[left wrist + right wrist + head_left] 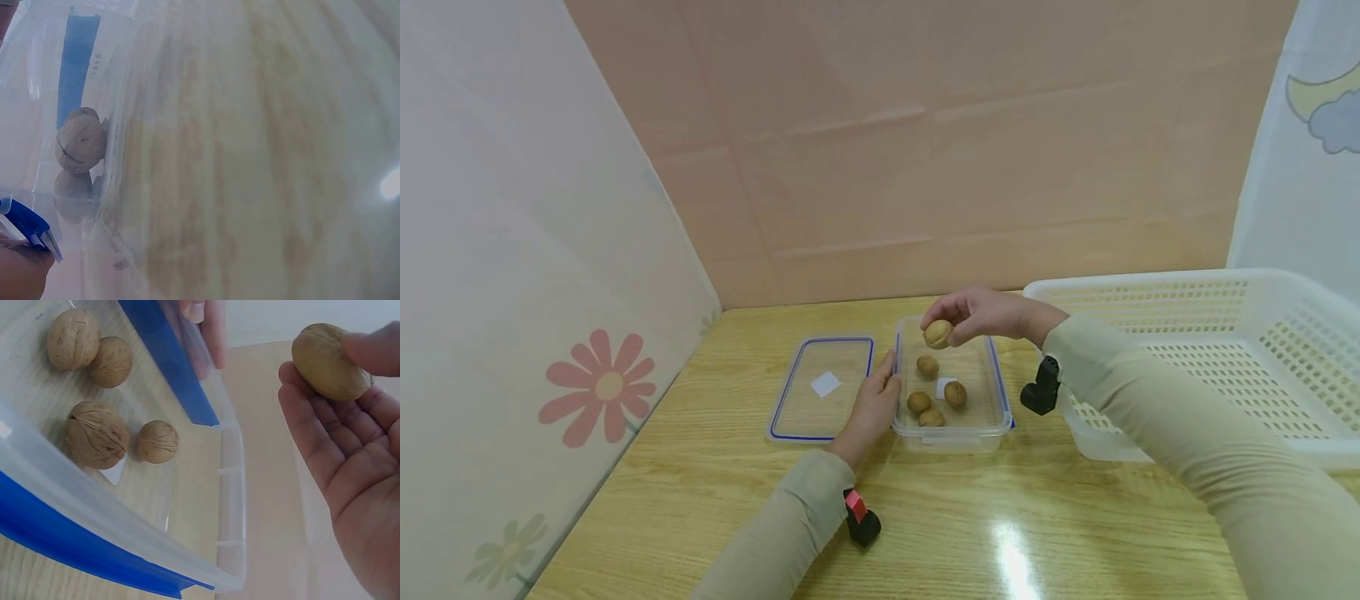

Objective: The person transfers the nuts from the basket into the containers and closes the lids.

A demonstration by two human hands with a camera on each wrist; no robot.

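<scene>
The wooden bench [715, 500] carries everything here, with a big white perforated basket [1225, 367] standing at its right edge, far side. Toward the middle of the far edge sits a clear plastic container [951, 433] with blue-trimmed rim, and just beside it on the left lies its flat lid [820, 387], blue-edged, with a small white label on it. The left hand [872, 408] rests against the container's left wall, fingers [209, 325] laid fairly straight along the rim rather than curled round it (steadying it, by the look of things). The right hand [981, 315] hovers over the far end of the container, and its thumb and fingertips pinch a single walnut [328, 361], the palm below lying open in the right wrist view. Four more walnuts [936, 396] lie loose on the container floor, two close together at the near end, beside a white label. The held walnut should handle as a light, hard, rigid thing with a ridged dry shell, so it is unlikely to slip or crush under a light pinch; taking it across its widest part, thumb against two fingertips, looks the surest hold, since it is round enough to roll away if set down carelessly.
</scene>
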